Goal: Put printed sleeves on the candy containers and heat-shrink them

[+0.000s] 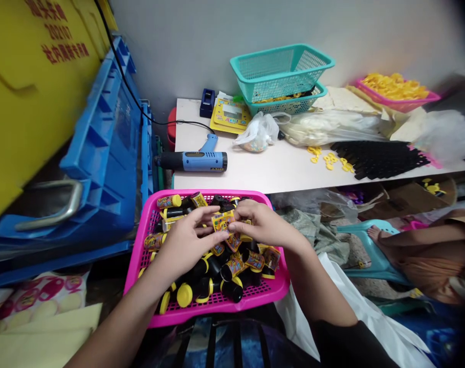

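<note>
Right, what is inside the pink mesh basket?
The pink mesh basket holds black tubes with yellow caps and colourful labels. The left hand and right hand cover the pile's middle, hiding what lies beneath.

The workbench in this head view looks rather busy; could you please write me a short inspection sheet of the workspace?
Surface: white tabletop, crowded along the back.
Job's things: pink mesh basket heaped with black, yellow-capped labelled tubes.
Hands: left hand and right hand, fingers meeting on a yellow-labelled tube.
Clutter: teal baskets, blue heat gun, tape dispenser, white plastic bag, black strips, yellow plastic pieces.
Cables: black cable running down the wall toward the heat gun.
Surroundings: blue plastic crate, yellow bin, seated person on a teal chair.
</note>
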The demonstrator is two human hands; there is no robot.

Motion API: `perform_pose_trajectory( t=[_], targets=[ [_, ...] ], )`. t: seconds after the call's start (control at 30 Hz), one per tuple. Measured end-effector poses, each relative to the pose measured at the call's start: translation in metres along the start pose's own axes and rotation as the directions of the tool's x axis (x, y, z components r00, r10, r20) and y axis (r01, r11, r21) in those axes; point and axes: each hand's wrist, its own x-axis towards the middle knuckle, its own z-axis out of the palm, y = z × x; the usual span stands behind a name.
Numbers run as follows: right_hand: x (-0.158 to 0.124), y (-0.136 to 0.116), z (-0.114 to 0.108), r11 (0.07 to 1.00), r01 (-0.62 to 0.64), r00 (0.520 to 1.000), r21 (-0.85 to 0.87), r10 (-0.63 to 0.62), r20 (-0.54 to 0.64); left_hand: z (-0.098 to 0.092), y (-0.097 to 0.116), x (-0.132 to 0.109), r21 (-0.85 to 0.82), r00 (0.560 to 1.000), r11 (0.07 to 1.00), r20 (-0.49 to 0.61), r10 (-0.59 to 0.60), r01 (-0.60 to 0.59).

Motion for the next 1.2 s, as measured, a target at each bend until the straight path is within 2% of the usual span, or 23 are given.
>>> perform_pose_trajectory(
  t=[0.07, 0.13, 0.2, 0.27, 0.33, 0.43, 0.53, 0.6, 0.67, 0.7, 0.77, 0.83, 0.9, 0.97, 1.13, 1.2],
  targets=[
    [0.005, -0.007, -0.004, 0.996, 0.059, 0.998, 0.072, -0.06, 0.019, -0.003, 0.002, 0.0, -0.124, 1.0, 0.992, -0.008, -0.011, 0.01],
    [0.015, -0.009, -0.003, 0.995, 0.028, 0.999, 0.091, -0.029, 0.012, -0.01, 0.004, -0.001, -0.196, 0.997, 0.981, -0.073, 0.001, -0.015],
    [0.026, -0.006, 0.002, 0.998, -0.053, 0.998, -0.017, 0.053, -0.015, -0.019, 0.004, -0.001, -0.212, 0.991, 0.976, -0.134, 0.015, -0.043],
    [0.038, 0.0, 0.011, 0.97, -0.092, 0.995, -0.225, 0.1, 0.024, -0.028, 0.004, -0.002, -0.206, 0.981, 0.977, -0.194, 0.005, -0.046],
    [0.045, 0.005, 0.02, 0.918, -0.039, 0.985, -0.394, 0.101, 0.139, -0.034, 0.002, -0.002, -0.216, 0.963, 0.976, -0.267, -0.028, -0.032],
    [0.05, 0.008, 0.025, 0.901, 0.048, 0.962, -0.432, 0.076, 0.263, -0.038, -0.004, -0.002, -0.224, 0.932, 0.974, -0.359, -0.053, -0.031],
    [0.048, 0.009, 0.013, 0.934, 0.057, 0.956, -0.352, 0.05, 0.287, -0.041, -0.01, -0.002, -0.179, 0.922, 0.982, -0.387, -0.015, -0.06],
    [0.044, 0.01, 0.0, 0.969, 0.038, 0.983, -0.243, 0.008, 0.184, -0.043, -0.012, -0.002, -0.175, 0.932, 0.982, -0.363, 0.003, -0.071],
    [0.038, 0.01, -0.011, 1.0, 0.029, 1.0, 0.006, -0.029, 0.008, -0.045, -0.013, -0.003, -0.172, 0.947, 0.983, -0.32, 0.01, -0.068],
    [0.035, 0.009, -0.015, 0.982, 0.042, 0.998, 0.182, -0.032, -0.06, -0.045, -0.012, -0.003, -0.161, 0.954, 0.985, -0.301, 0.013, -0.064],
    [0.031, 0.005, -0.016, 0.857, 0.076, 0.992, 0.509, -0.012, -0.127, -0.044, -0.011, -0.003, -0.128, 0.961, 0.99, -0.275, 0.023, -0.06],
    [0.03, -0.002, -0.011, 0.721, 0.087, 0.99, 0.688, 0.014, -0.14, -0.042, -0.009, -0.003, -0.114, 0.965, 0.992, -0.262, 0.022, -0.053],
    [0.03, -0.007, -0.004, 0.662, 0.068, 0.991, 0.747, 0.042, -0.128, -0.04, -0.007, -0.003, -0.129, 0.965, 0.99, -0.262, 0.014, -0.05],
    [0.031, -0.01, 0.001, 0.652, 0.017, 0.994, 0.758, 0.07, -0.082, -0.039, -0.007, -0.003, -0.153, 0.964, 0.987, -0.266, 0.01, -0.052],
    [0.029, -0.007, 0.004, 0.692, -0.091, 0.993, 0.716, 0.121, 0.009, -0.039, -0.005, -0.005, -0.168, 0.97, 0.984, -0.245, 0.01, -0.052],
    [0.028, -0.007, 0.006, 0.721, -0.095, 0.992, 0.686, 0.129, 0.002, -0.038, -0.004, -0.006, -0.179, 0.974, 0.983, -0.227, 0.0, -0.042]
  ],
)
